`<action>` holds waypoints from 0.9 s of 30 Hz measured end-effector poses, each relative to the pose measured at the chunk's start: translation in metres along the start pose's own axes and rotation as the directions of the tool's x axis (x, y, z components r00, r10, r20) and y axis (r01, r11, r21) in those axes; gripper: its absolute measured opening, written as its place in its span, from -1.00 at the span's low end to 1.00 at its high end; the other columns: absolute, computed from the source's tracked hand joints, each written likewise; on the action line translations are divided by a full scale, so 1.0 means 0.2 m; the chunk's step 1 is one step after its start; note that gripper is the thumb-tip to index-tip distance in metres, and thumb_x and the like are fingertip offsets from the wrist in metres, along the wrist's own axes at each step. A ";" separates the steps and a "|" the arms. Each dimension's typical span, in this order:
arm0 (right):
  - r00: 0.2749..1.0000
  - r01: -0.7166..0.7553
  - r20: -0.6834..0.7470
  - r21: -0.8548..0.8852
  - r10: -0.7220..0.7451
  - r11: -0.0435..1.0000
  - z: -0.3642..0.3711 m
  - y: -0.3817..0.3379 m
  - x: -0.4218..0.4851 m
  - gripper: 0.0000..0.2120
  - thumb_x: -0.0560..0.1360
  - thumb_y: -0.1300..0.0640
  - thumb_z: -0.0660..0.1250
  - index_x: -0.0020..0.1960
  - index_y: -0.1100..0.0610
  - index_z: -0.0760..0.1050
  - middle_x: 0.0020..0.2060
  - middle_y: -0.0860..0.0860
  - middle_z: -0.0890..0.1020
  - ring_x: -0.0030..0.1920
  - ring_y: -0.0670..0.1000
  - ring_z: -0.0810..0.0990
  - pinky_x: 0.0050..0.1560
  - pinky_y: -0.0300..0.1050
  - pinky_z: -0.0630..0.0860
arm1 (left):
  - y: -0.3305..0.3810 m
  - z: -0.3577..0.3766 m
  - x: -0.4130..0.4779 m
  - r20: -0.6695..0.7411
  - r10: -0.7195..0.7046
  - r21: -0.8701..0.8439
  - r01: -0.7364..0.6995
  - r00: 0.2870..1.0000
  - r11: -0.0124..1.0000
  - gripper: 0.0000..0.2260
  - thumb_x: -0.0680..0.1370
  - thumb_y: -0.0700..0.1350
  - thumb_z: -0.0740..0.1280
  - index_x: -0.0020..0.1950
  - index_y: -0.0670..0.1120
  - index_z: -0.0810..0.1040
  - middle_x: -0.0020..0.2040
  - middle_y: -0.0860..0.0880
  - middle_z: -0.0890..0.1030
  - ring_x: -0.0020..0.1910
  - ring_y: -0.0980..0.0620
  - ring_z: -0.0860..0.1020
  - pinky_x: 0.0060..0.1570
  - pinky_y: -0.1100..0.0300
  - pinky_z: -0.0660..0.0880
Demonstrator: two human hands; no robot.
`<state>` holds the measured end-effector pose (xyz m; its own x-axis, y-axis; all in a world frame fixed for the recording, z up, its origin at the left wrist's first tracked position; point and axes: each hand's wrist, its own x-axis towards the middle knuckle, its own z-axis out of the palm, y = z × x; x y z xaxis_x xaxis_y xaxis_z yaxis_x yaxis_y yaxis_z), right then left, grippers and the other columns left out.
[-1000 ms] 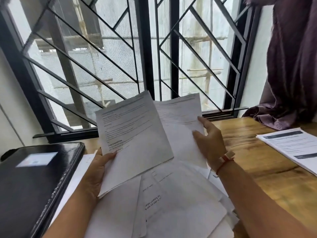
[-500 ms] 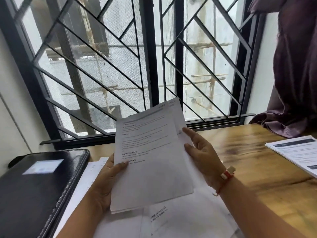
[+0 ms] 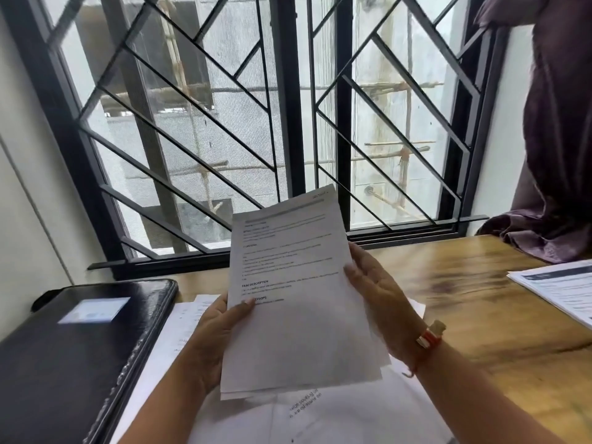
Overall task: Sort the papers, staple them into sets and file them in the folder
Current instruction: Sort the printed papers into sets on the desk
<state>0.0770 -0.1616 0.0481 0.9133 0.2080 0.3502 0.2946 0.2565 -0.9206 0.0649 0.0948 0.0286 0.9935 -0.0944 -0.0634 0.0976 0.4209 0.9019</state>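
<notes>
Two hands pinch the sheets (image 3: 288,315) between them, left hand (image 3: 217,341) on the left edge, right hand (image 3: 381,302) opposite.

Sheets (image 3: 298,302) fanned apart a second ago, one per hand; now they are pulled together, overlapping, edges nearly squared, with only slivers of the back ones showing at top and bottom. My right hand (image 3: 379,302) slides off the far sheet's top onto the right edge of the sheets. My left hand (image 3: 217,334) now has its thumb on the front page's left edge. Sheets are held more upright, higher above the table papers (image 3: 336,418).
</notes>
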 end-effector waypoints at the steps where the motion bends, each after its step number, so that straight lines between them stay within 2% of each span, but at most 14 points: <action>1: 1.000 0.007 -0.027 -0.073 -0.009 0.997 0.00 0.01 0.00 -0.48 0.63 0.27 0.23 0.50 -0.11 0.26 0.26 0.02 0.61 0.19 0.11 0.64 0.11 0.08 0.60 | 0.00 0.00 0.00 0.006 0.010 0.000 -0.010 1.000 1.000 -0.69 0.56 -0.25 0.34 0.30 -0.16 0.52 0.15 -0.28 0.66 -0.13 -0.19 0.69 -0.23 -0.04 0.66; 3: 0.997 -0.007 -0.079 -0.266 -0.014 0.964 -0.01 0.04 0.00 -0.31 0.59 0.33 0.27 0.54 -0.21 0.12 0.22 -0.04 0.63 0.15 0.05 0.66 0.11 0.10 0.61 | 0.00 0.00 0.01 0.014 0.033 0.003 -0.033 0.999 0.999 -0.64 0.55 -0.25 0.35 0.34 -0.14 0.49 0.19 -0.27 0.64 -0.07 -0.20 0.68 -0.17 -0.05 0.65; 5: 0.993 -0.029 -0.113 -0.417 -0.020 0.908 0.00 0.05 0.00 -0.26 0.54 0.19 0.28 0.58 -0.18 0.02 0.22 -0.09 0.62 0.15 0.01 0.66 0.19 0.17 0.58 | 0.00 0.00 0.01 0.018 0.051 0.005 -0.051 0.999 0.999 -0.61 0.53 -0.25 0.36 0.36 -0.11 0.47 0.22 -0.26 0.63 0.00 -0.23 0.66 -0.13 -0.08 0.65; 7: 0.993 -0.019 -0.111 -0.494 -0.041 0.869 0.01 0.05 0.00 -0.26 0.47 0.12 0.26 0.58 -0.16 0.05 0.23 -0.10 0.61 0.16 0.01 0.64 0.20 0.20 0.56 | -0.01 0.01 0.01 0.026 0.061 0.000 -0.061 0.998 0.998 -0.60 0.52 -0.26 0.36 0.35 -0.10 0.47 0.24 -0.26 0.62 0.06 -0.26 0.63 -0.07 -0.12 0.65; 9: 0.993 0.027 -0.081 -0.523 -0.082 0.852 0.01 0.04 0.00 -0.31 0.48 0.17 0.24 0.55 -0.16 0.14 0.26 -0.10 0.59 0.19 0.01 0.62 0.20 0.19 0.56 | -0.01 0.01 0.01 0.035 0.063 -0.015 -0.062 0.997 0.998 -0.60 0.51 -0.27 0.36 0.34 -0.07 0.48 0.24 -0.25 0.62 0.03 -0.25 0.64 -0.09 -0.11 0.66; 11: 0.993 0.046 -0.074 -0.479 -0.092 0.877 0.00 0.04 0.00 -0.31 0.54 0.31 0.22 0.56 -0.14 0.13 0.23 -0.08 0.61 0.17 0.02 0.64 0.17 0.16 0.59 | -0.01 0.02 0.00 0.048 0.057 -0.024 -0.056 0.997 0.998 -0.61 0.50 -0.27 0.36 0.32 -0.04 0.50 0.21 -0.24 0.64 -0.05 -0.20 0.67 -0.16 -0.07 0.66; 14: 0.997 0.006 -0.066 -0.325 -0.029 0.946 -0.01 0.04 -0.01 -0.22 0.60 0.41 0.19 0.60 -0.15 -0.06 0.19 -0.08 0.65 0.14 0.04 0.66 0.13 0.12 0.60 | -0.01 0.02 -0.01 0.064 0.063 -0.046 -0.061 0.996 0.997 -0.60 0.52 -0.29 0.32 0.34 -0.01 0.50 0.21 -0.21 0.64 -0.04 -0.20 0.68 -0.15 -0.11 0.66; 16: 0.999 -0.034 -0.037 -0.256 0.026 0.966 -0.03 0.03 -0.01 -0.30 0.59 0.43 0.17 0.56 -0.11 0.09 0.20 0.01 0.65 0.15 0.11 0.66 0.11 0.16 0.60 | 0.00 0.02 -0.02 0.099 0.091 -0.064 -0.085 0.991 0.994 -0.56 0.54 -0.32 0.29 0.38 -0.01 0.48 0.26 -0.22 0.62 0.03 -0.23 0.66 -0.07 -0.16 0.65; 18: 0.994 -0.106 -0.044 -0.221 0.099 0.969 -0.04 0.03 0.00 -0.45 0.57 0.44 0.16 0.44 -0.02 0.30 0.18 0.09 0.65 0.12 0.15 0.67 0.12 0.20 0.61 | 0.00 0.02 -0.02 0.128 0.109 -0.060 -0.102 0.986 0.993 -0.54 0.55 -0.35 0.26 0.40 -0.01 0.47 0.28 -0.23 0.60 0.05 -0.23 0.65 -0.03 -0.16 0.64; 21: 0.984 -0.178 -0.059 -0.227 0.169 0.958 -0.04 0.05 0.00 -0.56 0.57 0.41 0.17 0.35 0.04 0.41 0.17 0.08 0.66 0.12 0.12 0.67 0.17 0.19 0.59 | 0.01 0.02 -0.03 0.141 0.121 -0.038 -0.116 0.983 0.992 -0.55 0.55 -0.35 0.27 0.39 -0.02 0.49 0.29 -0.25 0.59 0.10 -0.26 0.62 0.03 -0.18 0.62; 23: 0.989 -0.149 -0.031 -0.166 0.146 0.975 -0.05 0.05 0.00 -0.52 0.59 0.41 0.17 0.40 0.00 0.38 0.20 0.10 0.65 0.15 0.17 0.65 0.18 0.22 0.57 | 0.01 0.03 -0.03 0.119 0.112 -0.033 -0.108 0.987 0.994 -0.57 0.53 -0.34 0.29 0.36 -0.02 0.52 0.26 -0.23 0.61 0.06 -0.24 0.64 -0.01 -0.17 0.64; 27: 0.991 -0.122 0.059 -0.004 0.122 0.992 -0.06 0.04 0.01 -0.34 0.61 0.39 0.20 0.54 -0.17 0.19 0.29 0.17 0.58 0.24 0.30 0.58 0.21 0.33 0.50 | 0.01 0.02 -0.04 0.091 0.061 -0.087 -0.053 0.994 0.995 -0.61 0.53 -0.33 0.29 0.32 -0.06 0.54 0.22 -0.23 0.64 -0.03 -0.20 0.68 -0.13 -0.10 0.66</action>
<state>0.0842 -0.1704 0.0393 0.9242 0.2933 0.2447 0.1819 0.2252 -0.9572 0.0577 0.0928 0.0321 0.9882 -0.1504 0.0303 0.0499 0.5021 0.8633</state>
